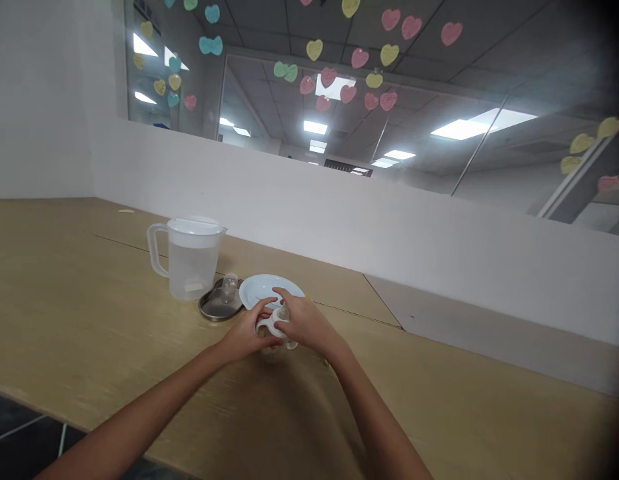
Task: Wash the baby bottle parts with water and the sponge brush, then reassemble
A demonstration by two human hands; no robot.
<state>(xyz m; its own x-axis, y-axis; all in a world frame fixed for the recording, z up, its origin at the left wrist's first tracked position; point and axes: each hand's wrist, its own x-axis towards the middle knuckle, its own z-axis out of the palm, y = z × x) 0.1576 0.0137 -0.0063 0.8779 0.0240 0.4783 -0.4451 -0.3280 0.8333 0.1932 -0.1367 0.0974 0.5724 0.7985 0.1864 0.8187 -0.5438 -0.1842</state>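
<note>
A small clear baby bottle (272, 351) with a white collar and handles is between my hands, just in front of a pale blue plate (250, 291). My left hand (246, 335) wraps round its left side, fingers closed on it. From the right, my right hand (305, 321) grips the white collar and the clear teat at the top. To the left of the plate, a clear dome-shaped cap (230, 288) stands in a dark metal tray (212, 310). The bottle's lower part is partly hidden by my left hand.
A translucent lidded pitcher (193, 260) with its handle to the left stands behind the metal tray. The wooden table (89, 300) meets a white wall (309, 213) at the back. Above it is a window with heart-shaped notes.
</note>
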